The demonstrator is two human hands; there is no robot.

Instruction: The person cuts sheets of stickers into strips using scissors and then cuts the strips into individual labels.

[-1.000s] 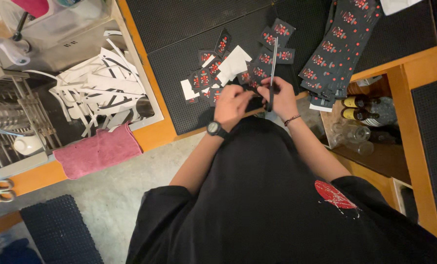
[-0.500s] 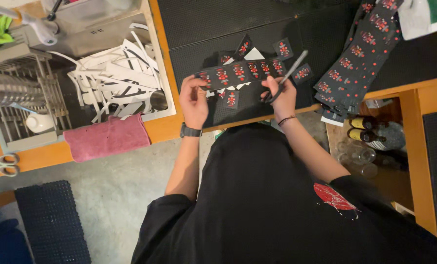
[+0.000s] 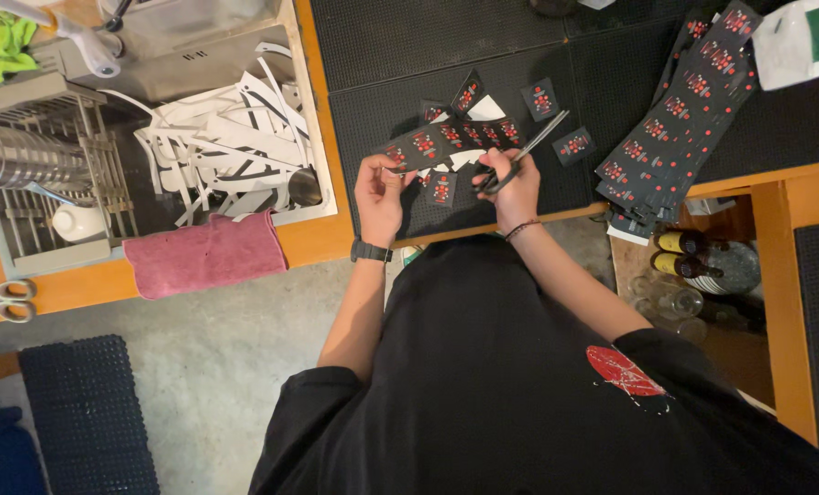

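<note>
Black ribbed matting (image 3: 446, 37) covers the orange-edged surface (image 3: 313, 240), seen from directly overhead. Left hand (image 3: 379, 188), with a dark watch at the wrist, pinches one end of a long black strip (image 3: 450, 139) printed with small red motifs; the strip runs across just above the mat toward the other hand. Right hand (image 3: 512, 183) has its fingers closed through the handles of a pair of scissors (image 3: 522, 152), whose blades point up and to the right, lying against the strip. Small cut black pieces (image 3: 539, 98) lie scattered on the mat around the strip. A stack of uncut printed strips (image 3: 680, 119) lies well to the right. White paper offcuts (image 3: 217, 147) fill a sink at left, beside a pink cloth (image 3: 203, 254).
</note>
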